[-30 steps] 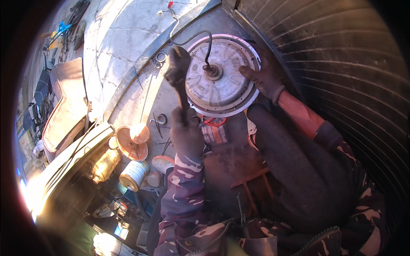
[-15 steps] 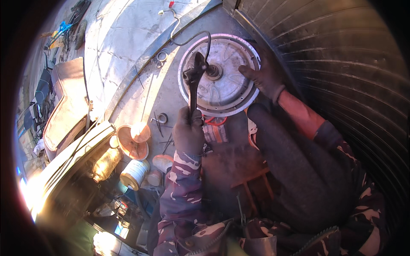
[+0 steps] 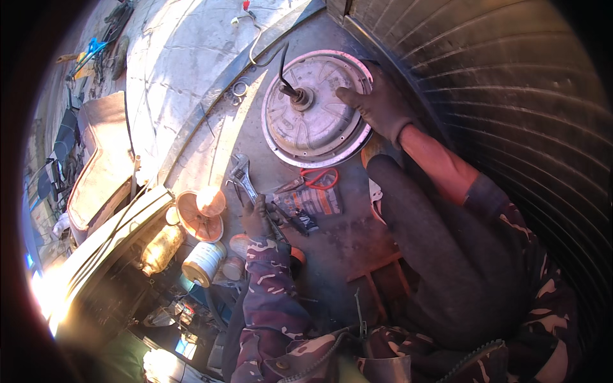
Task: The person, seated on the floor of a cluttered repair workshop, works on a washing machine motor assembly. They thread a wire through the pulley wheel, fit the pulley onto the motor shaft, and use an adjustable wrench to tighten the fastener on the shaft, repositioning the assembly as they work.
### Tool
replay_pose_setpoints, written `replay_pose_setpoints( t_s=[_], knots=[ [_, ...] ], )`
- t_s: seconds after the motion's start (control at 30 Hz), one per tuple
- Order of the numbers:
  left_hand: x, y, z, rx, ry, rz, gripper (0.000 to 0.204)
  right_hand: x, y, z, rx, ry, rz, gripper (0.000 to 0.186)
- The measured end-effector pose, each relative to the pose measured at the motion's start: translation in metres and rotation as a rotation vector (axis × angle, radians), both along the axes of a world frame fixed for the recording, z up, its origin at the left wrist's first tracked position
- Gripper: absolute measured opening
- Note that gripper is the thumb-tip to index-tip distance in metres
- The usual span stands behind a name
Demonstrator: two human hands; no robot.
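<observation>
A round metal hub motor (image 3: 319,131) rests near the top middle, its axle and black cable sticking up from the centre. My right hand (image 3: 383,108), in a dark glove, grips its right rim with the thumb lying on the top face. Lower left of the motor, my gloved left hand (image 3: 257,220) is closed round the handle of an adjustable wrench (image 3: 241,167), its jaw end pointing away from me. Beside this hand lie red-handled scissors (image 3: 327,179) on a printed packet (image 3: 319,202), with a dark tool (image 3: 292,221) just below them.
Small metal rings (image 3: 240,88) lie left of the motor. An orange bowl (image 3: 189,207), a white tub (image 3: 203,263) and a yellowish bottle (image 3: 159,249) stand at the left. A ribbed metal wall (image 3: 517,102) closes the right side. My bent knee (image 3: 389,172) is close to the motor.
My left hand has come down off the motor's axle with a tool, toward the lower left, uncovering the scissors and packet. The motor and my right hand have shifted slightly left.
</observation>
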State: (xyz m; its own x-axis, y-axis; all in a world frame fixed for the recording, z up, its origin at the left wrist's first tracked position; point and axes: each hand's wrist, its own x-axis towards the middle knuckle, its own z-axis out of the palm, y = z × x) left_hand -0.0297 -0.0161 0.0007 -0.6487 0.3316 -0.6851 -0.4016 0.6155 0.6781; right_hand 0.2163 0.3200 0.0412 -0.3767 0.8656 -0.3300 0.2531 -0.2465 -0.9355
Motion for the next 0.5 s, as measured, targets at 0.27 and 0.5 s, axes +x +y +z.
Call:
replay_pose_setpoints(
  t_s=[0.27,0.5],
  knots=[
    [-0.012,-0.051,-0.044,-0.022,-0.1,0.013,0.027,-0.01,0.015,-0.032,-0.001,-0.175,-0.043,0.113],
    [-0.033,-0.083,-0.076,-0.038,-0.09,-0.034,0.033,-0.014,0.015,-0.021,0.047,-0.259,-0.038,0.116]
  ],
)
